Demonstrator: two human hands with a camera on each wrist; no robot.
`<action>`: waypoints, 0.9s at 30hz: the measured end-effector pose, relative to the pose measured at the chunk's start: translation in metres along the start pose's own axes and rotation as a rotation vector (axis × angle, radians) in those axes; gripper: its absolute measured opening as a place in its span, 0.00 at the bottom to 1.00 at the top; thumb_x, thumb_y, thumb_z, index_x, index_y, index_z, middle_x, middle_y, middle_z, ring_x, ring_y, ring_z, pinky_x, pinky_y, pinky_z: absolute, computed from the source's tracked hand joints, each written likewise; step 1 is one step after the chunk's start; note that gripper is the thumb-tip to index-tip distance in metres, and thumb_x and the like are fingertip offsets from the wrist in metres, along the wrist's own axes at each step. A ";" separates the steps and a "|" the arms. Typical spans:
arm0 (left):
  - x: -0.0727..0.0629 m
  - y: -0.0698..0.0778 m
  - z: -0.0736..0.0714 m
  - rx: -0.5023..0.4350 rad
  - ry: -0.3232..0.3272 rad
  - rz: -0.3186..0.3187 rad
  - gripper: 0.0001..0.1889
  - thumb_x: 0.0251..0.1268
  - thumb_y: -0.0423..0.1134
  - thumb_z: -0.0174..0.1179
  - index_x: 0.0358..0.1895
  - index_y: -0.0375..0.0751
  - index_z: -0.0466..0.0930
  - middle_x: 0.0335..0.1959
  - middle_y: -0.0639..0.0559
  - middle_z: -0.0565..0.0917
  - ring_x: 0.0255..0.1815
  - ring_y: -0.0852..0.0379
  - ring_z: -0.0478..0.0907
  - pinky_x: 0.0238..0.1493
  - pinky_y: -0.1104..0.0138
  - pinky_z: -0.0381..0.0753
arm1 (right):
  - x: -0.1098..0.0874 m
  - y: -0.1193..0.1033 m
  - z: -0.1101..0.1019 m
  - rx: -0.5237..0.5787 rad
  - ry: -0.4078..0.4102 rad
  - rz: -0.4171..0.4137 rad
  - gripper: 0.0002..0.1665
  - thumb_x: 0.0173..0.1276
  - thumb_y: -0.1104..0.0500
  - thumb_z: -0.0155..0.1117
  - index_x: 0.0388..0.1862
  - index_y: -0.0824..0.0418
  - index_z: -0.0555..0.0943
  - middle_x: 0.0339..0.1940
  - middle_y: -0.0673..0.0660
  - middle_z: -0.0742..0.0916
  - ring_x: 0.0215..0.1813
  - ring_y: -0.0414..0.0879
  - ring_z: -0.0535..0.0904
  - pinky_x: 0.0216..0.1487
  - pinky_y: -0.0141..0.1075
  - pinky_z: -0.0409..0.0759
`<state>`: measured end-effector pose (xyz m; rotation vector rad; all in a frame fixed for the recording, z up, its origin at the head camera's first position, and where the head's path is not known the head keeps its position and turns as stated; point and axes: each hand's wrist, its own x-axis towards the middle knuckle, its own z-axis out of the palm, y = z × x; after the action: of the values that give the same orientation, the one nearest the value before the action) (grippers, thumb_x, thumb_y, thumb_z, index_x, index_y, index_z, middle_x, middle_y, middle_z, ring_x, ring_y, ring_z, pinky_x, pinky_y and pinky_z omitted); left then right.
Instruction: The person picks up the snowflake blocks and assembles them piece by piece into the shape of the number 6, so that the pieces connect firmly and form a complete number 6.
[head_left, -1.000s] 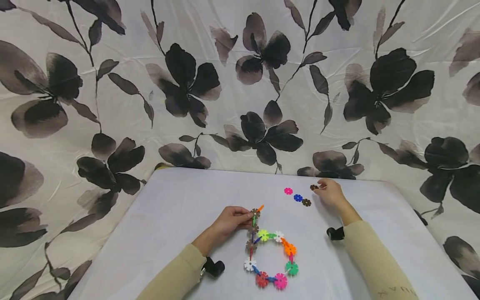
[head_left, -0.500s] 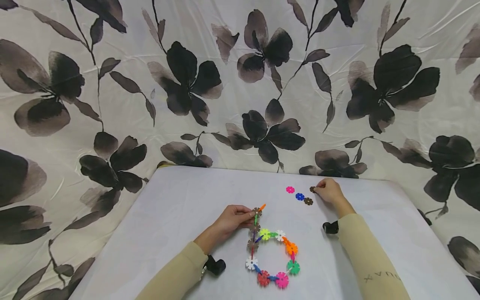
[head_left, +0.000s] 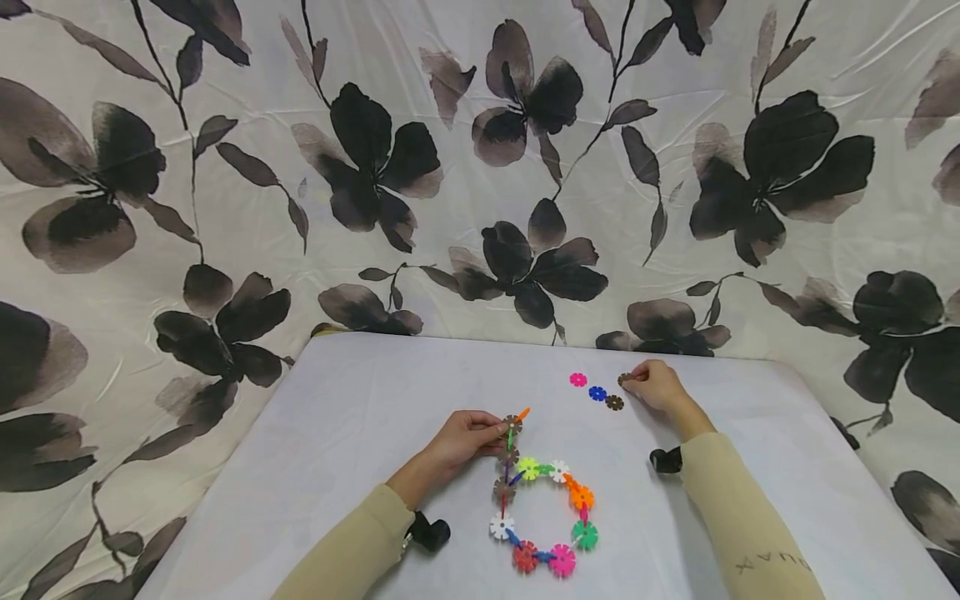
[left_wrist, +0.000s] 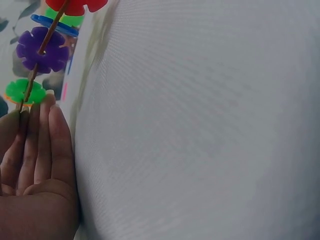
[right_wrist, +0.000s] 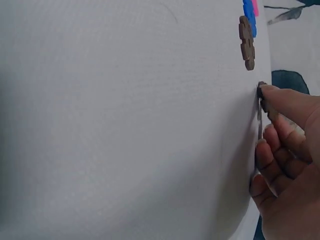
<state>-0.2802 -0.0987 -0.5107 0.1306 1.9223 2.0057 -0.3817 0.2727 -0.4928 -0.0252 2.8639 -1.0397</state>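
Observation:
My left hand (head_left: 459, 437) pinches the brown snowflake disc (head_left: 513, 423) at the top of a chain of interlocking plastic discs. Below it the chain runs into a closed ring with white, red, pink (head_left: 562, 561), green, orange and yellow-green discs. Seen from the left wrist, the thumb and fingers hold the chain's end beside a green disc (left_wrist: 25, 91), with a purple disc (left_wrist: 43, 50) further along. At the back right, my right hand (head_left: 660, 388) pinches a loose brown disc (right_wrist: 265, 102) between thumb and fingers, at the tabletop.
Left of the right hand lie another brown disc (head_left: 615, 403), a blue disc (head_left: 597, 393) and a pink disc (head_left: 577, 380). A floral cloth (head_left: 420, 183) hangs behind the white table (head_left: 337, 400). Black wrist devices show below both hands.
My right fingers have closed in on the loose brown disc, which has shifted slightly and is now partly covered. The left hand and the chain stay put.

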 end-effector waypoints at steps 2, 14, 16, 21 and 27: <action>0.001 -0.001 0.000 -0.005 -0.004 -0.001 0.11 0.73 0.32 0.62 0.49 0.24 0.83 0.39 0.46 0.89 0.36 0.59 0.87 0.46 0.63 0.87 | -0.003 0.000 -0.001 0.005 0.006 -0.014 0.15 0.73 0.61 0.66 0.47 0.74 0.79 0.40 0.64 0.82 0.43 0.55 0.76 0.46 0.45 0.76; -0.001 0.002 0.000 0.000 0.004 -0.004 0.11 0.73 0.33 0.62 0.49 0.25 0.83 0.42 0.44 0.89 0.37 0.58 0.87 0.46 0.63 0.87 | -0.031 -0.029 -0.007 0.150 -0.057 -0.150 0.14 0.77 0.59 0.61 0.44 0.71 0.85 0.33 0.62 0.86 0.33 0.47 0.78 0.34 0.35 0.79; -0.002 0.004 0.000 0.001 0.006 -0.002 0.11 0.73 0.32 0.62 0.50 0.25 0.83 0.42 0.43 0.89 0.37 0.58 0.87 0.46 0.63 0.87 | -0.037 -0.039 -0.004 0.206 -0.105 -0.160 0.14 0.77 0.58 0.62 0.45 0.71 0.84 0.32 0.62 0.86 0.33 0.48 0.78 0.33 0.34 0.80; -0.001 0.006 0.000 -0.007 0.004 0.000 0.12 0.73 0.32 0.62 0.50 0.24 0.83 0.43 0.43 0.89 0.37 0.59 0.87 0.47 0.63 0.87 | -0.051 -0.061 0.008 0.347 -0.195 -0.199 0.14 0.77 0.59 0.62 0.45 0.71 0.85 0.36 0.67 0.88 0.33 0.51 0.80 0.33 0.36 0.83; -0.001 0.004 0.001 -0.007 0.008 -0.017 0.11 0.73 0.32 0.62 0.49 0.25 0.83 0.43 0.43 0.89 0.37 0.58 0.87 0.46 0.63 0.87 | -0.064 -0.079 0.028 0.437 -0.276 -0.202 0.15 0.76 0.59 0.63 0.47 0.72 0.86 0.40 0.70 0.89 0.35 0.53 0.83 0.35 0.35 0.84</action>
<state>-0.2797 -0.0986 -0.5070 0.1045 1.9154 2.0046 -0.3170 0.1972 -0.4582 -0.3973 2.3730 -1.5417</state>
